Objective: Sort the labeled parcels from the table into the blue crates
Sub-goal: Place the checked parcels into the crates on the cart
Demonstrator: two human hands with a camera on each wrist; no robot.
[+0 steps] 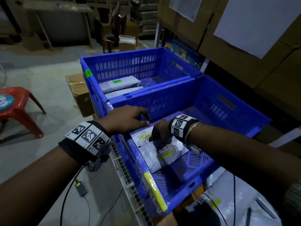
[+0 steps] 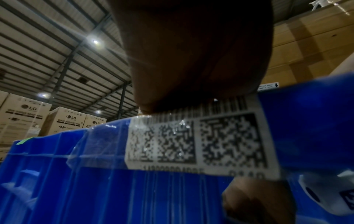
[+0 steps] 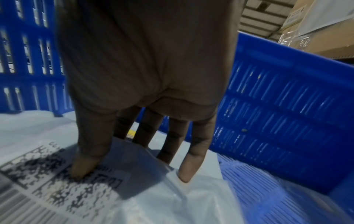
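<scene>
Right now my right hand presses straight fingers on the parcel lying in the near crate, directly beneath it, long axis crosswise, while my left hand hangs relaxed, empty, over the rim.

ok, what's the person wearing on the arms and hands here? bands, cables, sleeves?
Both hands are bare, with no gloves or sleeves in view. The left wrist carries a black strap with white blocks printed with black square tag markers and a grey camera unit below; a black cable hangs from it. The right wrist has a similar marker band, plus a thin metal bangle.
</scene>
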